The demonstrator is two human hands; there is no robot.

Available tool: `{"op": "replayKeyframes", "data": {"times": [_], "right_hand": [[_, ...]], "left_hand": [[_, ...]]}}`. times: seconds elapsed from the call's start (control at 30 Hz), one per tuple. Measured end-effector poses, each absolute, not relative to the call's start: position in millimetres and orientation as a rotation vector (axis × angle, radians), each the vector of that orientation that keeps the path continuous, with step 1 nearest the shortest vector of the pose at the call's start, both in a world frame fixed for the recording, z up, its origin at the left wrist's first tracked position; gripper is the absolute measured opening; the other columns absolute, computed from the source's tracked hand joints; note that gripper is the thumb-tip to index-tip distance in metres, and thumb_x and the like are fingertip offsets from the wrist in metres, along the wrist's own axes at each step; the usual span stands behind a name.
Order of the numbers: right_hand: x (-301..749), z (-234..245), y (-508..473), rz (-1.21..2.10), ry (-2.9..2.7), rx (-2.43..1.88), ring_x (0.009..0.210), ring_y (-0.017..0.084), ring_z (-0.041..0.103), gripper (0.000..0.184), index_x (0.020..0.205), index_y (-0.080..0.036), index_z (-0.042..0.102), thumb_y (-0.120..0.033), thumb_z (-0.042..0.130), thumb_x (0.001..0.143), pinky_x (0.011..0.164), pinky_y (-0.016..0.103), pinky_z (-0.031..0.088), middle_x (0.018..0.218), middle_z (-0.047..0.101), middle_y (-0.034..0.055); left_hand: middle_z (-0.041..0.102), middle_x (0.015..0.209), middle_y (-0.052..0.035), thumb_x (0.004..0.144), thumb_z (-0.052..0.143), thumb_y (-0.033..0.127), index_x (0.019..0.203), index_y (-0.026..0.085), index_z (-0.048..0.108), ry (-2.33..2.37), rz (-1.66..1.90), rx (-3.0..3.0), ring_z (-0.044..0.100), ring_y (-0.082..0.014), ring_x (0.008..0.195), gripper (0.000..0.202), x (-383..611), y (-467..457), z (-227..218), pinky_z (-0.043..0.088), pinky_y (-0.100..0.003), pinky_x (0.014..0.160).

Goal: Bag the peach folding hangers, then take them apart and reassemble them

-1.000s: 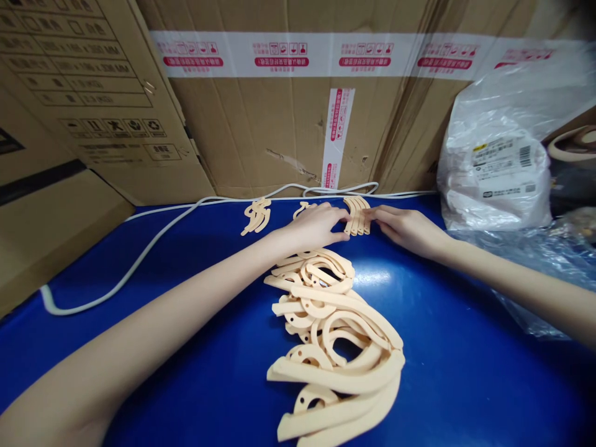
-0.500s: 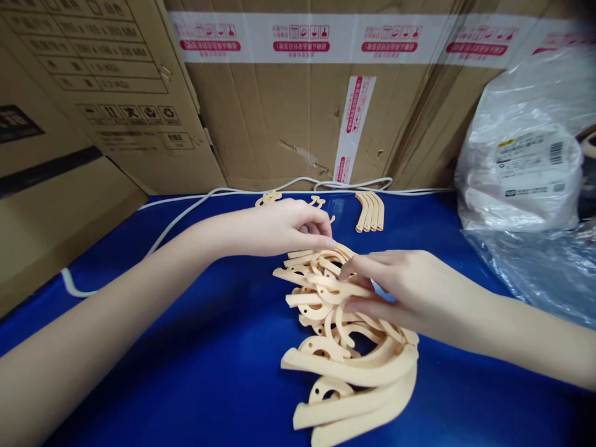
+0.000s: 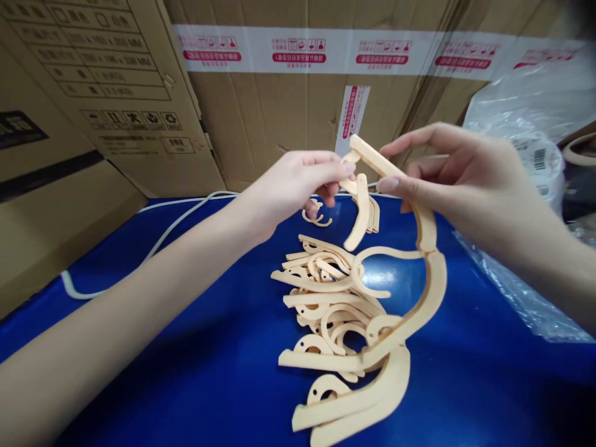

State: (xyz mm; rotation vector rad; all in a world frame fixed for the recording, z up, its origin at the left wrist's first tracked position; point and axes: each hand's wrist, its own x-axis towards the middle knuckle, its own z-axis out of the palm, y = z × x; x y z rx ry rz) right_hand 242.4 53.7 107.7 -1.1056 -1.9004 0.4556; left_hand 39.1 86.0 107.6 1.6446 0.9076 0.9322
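Note:
Beige folding clothes hangers lie in a heap [image 3: 326,310] on a blue surface. My right hand [image 3: 479,177] is raised, gripping the arm of one folding hanger [image 3: 372,158] between thumb and fingers. My left hand [image 3: 298,189] pinches that hanger's far end, beside my right hand. Below the left fingertips a short curved piece [image 3: 359,217] shows; whether it joins the held hanger I cannot tell. Another unfolded hanger [image 3: 435,285] with its hook extends from under my right hand to the heap.
Curved beige parts [image 3: 373,214] stand together at the back, with small hook pieces [image 3: 319,217] left of them. A white cable [image 3: 179,220] runs along the cardboard boxes [image 3: 270,118]. Clear plastic wrapping [image 3: 526,292] and a wrapped white roll [image 3: 535,161] lie at the right.
Both hands have risen from the heap, bringing up a hanger. The right hand moved up and right; the left moved up. A second hanger now arcs out from the heap.

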Motion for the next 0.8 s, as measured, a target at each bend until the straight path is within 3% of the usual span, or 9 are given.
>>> {"op": "replayKeyframes", "data": {"times": [0.07, 0.13, 0.23, 0.3, 0.43, 0.57, 0.67, 0.73, 0.8], "right_hand": [[246.5, 116.8, 59.0, -0.082, -2.076, -1.249, 0.049, 0.009, 0.046, 0.028, 0.107, -0.023, 0.068, -0.045, 0.064, 0.092, 0.049, 0.026, 0.024, 0.056, 0.053, -0.0036], [249.6, 121.5, 66.6, -0.671, -2.197, -1.388, 0.054, 0.013, 0.055, 0.033, 0.105, -0.023, 0.068, -0.047, 0.045, 0.100, 0.054, 0.027, 0.023, 0.058, 0.056, -0.0004], [252.5, 120.3, 81.6, -0.991, -2.376, -1.457, 0.052, 0.017, 0.058, 0.030, 0.105, -0.020, 0.065, -0.037, 0.040, 0.102, 0.053, 0.028, 0.018, 0.055, 0.055, 0.0020], [255.3, 116.1, 91.8, -0.766, -2.516, -1.356, 0.046, 0.014, 0.051, 0.023, 0.097, -0.017, 0.063, -0.031, 0.045, 0.098, 0.051, 0.028, 0.019, 0.053, 0.053, 0.0013], [268.0, 109.4, 106.9, 0.215, -2.442, -1.149, 0.049, 0.012, 0.051, 0.028, 0.087, -0.016, 0.062, -0.031, 0.040, 0.098, 0.052, 0.026, 0.036, 0.056, 0.059, 0.0010], [280.6, 112.4, 109.1, 0.857, -2.023, -1.192, 0.043, 0.009, 0.045, 0.027, 0.099, -0.015, 0.065, -0.031, 0.044, 0.094, 0.042, 0.023, 0.026, 0.049, 0.056, -0.0027], [277.0, 120.1, 102.7, 1.064, -1.808, -1.143, 0.040, 0.008, 0.041, 0.028, 0.101, -0.014, 0.069, -0.023, 0.043, 0.094, 0.040, 0.022, 0.022, 0.044, 0.051, -0.0041], [269.9, 126.1, 98.3, 1.066, -1.647, -1.139, 0.038, 0.007, 0.038, 0.031, 0.098, -0.014, 0.070, -0.015, 0.039, 0.094, 0.040, 0.021, 0.024, 0.042, 0.047, -0.0046], [262.9, 130.5, 96.6, 1.023, -1.454, -1.120, 0.038, 0.007, 0.036, 0.034, 0.093, -0.014, 0.069, -0.009, 0.035, 0.093, 0.041, 0.020, 0.027, 0.043, 0.045, -0.0045]], "left_hand": [[0.042, 0.058, 0.0042, 0.097, 0.053, 0.024, 0.064, 0.015, 0.055, 0.953, 0.955, 1.738, 0.038, -0.0051, 0.050, 0.034, 42.8, 88.3, 118.5, 0.026, -0.019, 0.047], [0.037, 0.056, 0.0050, 0.099, 0.049, 0.026, 0.062, 0.016, 0.050, 0.962, 0.937, 1.858, 0.034, -0.0047, 0.049, 0.039, 45.4, 91.5, 123.5, 0.024, -0.019, 0.049], [0.038, 0.057, 0.0045, 0.100, 0.048, 0.026, 0.061, 0.016, 0.047, 1.012, 0.981, 2.087, 0.036, -0.0064, 0.052, 0.040, 47.0, 95.7, 119.6, 0.025, -0.021, 0.054], [0.042, 0.059, 0.0035, 0.099, 0.049, 0.026, 0.061, 0.017, 0.047, 1.072, 1.019, 2.246, 0.040, -0.0088, 0.057, 0.038, 45.6, 98.3, 112.5, 0.027, -0.023, 0.055], [0.048, 0.059, 0.0023, 0.098, 0.049, 0.032, 0.066, 0.019, 0.047, 1.229, 1.008, 2.417, 0.046, -0.0125, 0.061, 0.035, 30.3, 111.3, 95.8, 0.030, -0.025, 0.058], [0.047, 0.054, 0.0020, 0.098, 0.045, 0.042, 0.061, 0.020, 0.045, 1.651, 0.662, 2.390, 0.047, -0.0139, 0.055, 0.043, -1.4, 143.7, 72.3, 0.032, -0.026, 0.057], [0.056, 0.059, -0.0025, 0.091, 0.057, 0.039, 0.060, 0.020, 0.052, 1.834, 0.621, 2.368, 0.057, -0.0201, 0.064, 0.036, -21.8, 168.4, 50.3, 0.036, -0.029, 0.062], [0.067, 0.075, -0.0074, 0.084, 0.065, 0.036, 0.078, 0.018, 0.064, 1.941, 0.669, 2.357, 0.064, -0.0262, 0.080, 0.019, -27.1, 176.4, 39.6, 0.042, -0.032, 0.071], [0.071, 0.101, -0.0121, 0.082, 0.067, 0.036, 0.103, 0.016, 0.066, 1.962, 0.788, 2.367, 0.064, -0.0292, 0.097, 0.029, -23.5, 174.6, 35.7, 0.045, -0.035, 0.083]]}}
